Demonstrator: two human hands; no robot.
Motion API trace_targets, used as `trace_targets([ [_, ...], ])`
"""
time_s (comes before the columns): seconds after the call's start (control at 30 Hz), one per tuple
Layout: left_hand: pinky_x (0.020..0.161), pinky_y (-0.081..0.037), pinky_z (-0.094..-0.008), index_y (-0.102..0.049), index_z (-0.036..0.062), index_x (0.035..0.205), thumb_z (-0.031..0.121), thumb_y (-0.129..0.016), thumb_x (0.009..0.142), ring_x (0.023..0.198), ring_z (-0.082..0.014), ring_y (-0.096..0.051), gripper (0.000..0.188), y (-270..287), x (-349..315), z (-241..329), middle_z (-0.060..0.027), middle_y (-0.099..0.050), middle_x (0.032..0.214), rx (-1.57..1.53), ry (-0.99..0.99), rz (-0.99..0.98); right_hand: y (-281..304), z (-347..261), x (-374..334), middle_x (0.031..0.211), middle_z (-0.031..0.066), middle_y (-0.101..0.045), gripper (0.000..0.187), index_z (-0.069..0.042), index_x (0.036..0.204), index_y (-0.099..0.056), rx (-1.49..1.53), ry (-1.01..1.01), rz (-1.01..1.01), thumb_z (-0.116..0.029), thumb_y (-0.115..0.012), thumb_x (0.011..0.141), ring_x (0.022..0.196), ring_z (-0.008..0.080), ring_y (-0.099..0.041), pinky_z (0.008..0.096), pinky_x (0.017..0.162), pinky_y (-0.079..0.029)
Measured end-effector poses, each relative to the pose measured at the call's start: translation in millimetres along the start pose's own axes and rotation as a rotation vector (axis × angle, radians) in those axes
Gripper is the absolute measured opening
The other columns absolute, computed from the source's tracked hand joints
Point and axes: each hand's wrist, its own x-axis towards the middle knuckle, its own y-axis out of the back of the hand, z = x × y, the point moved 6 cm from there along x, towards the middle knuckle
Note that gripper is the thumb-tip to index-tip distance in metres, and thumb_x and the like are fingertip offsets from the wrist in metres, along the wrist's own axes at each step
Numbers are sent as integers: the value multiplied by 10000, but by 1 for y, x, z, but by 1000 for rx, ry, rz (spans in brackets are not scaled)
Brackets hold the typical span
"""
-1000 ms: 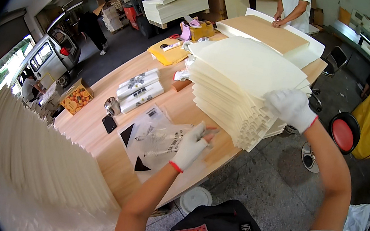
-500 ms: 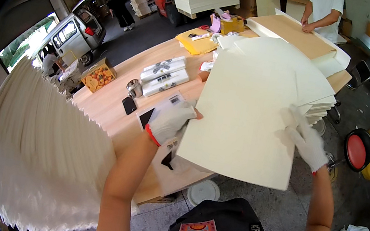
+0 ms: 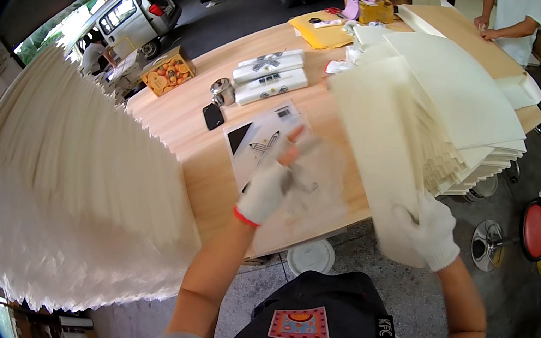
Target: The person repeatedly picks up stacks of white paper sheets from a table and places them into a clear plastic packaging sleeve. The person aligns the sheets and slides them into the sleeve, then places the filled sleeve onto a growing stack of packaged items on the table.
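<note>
My right hand (image 3: 430,230), in a white glove, grips the near end of a cream-coloured sheet (image 3: 387,153), which stands tilted and bent beside a stack of cream sheets (image 3: 450,102). Motion blurs parts of the sheet. My left hand (image 3: 267,186), gloved with bare fingertips and a red cuff, is apart from the sheet. Its fingers stretch forward, somewhat smeared, over a clear plastic sleeve with a printed sheet (image 3: 262,140) on the table. Nothing shows in that hand.
A tall pile of thin whitish sheets (image 3: 81,187) rises at the left. On the wooden table (image 3: 183,136) are a phone (image 3: 213,116), a metal cup (image 3: 222,91), white rolls (image 3: 271,79) and a yellow envelope (image 3: 322,31). A person (image 3: 516,24) works at the far right. A red-seated stool (image 3: 540,225) stands right.
My left hand has let go of the cream sheet and dropped over the table. The sheet has swung right and tipped, still in my right hand. The view has shifted.
</note>
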Motion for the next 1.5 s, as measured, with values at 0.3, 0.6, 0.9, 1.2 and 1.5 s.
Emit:
trace_targets([
  [0.3,796,-501,-298,-443,98,1333,7,-519,854,969,-162,-607,493,-37,-47,5,-122,-589,1178,802,-387,-73,-60,-28,23,890,111,-635,178,-85,855,-599,-382,215,-601,-243,-568,779,709,325,-628,416,622,-504],
  [0.6,568,-497,-320,-637,127,954,-12,-544,722,646,-249,-612,287,-73,-68,-17,-69,-655,814,826,-577,-187,-177,2,52,938,176,-631,376,-22,992,-603,423,-20,-583,-349,-583,807,927,329,-603,380,803,-477],
  [0.9,585,-495,-321,-656,114,950,-16,-611,702,653,-206,-616,283,-45,-73,-53,-63,-652,813,742,-425,33,-179,-63,8,977,139,-570,307,-73,1005,-576,-1,206,-490,-251,-611,758,893,304,-557,387,793,-462],
  [1.2,541,-460,-336,-640,100,893,122,-708,677,573,-204,-550,228,-40,-151,-97,-33,-574,692,1076,-694,16,-168,16,-38,817,112,-643,255,-85,949,-585,-345,-80,-211,-234,-576,743,758,298,-631,419,624,-475],
  [1.5,511,-427,-363,-487,66,741,101,-708,742,574,-259,-533,224,74,-229,-142,-99,-516,675,1157,-21,708,-144,-17,-89,575,119,-595,261,-97,798,-607,-450,49,-957,-297,-451,860,555,320,-628,459,478,-455],
])
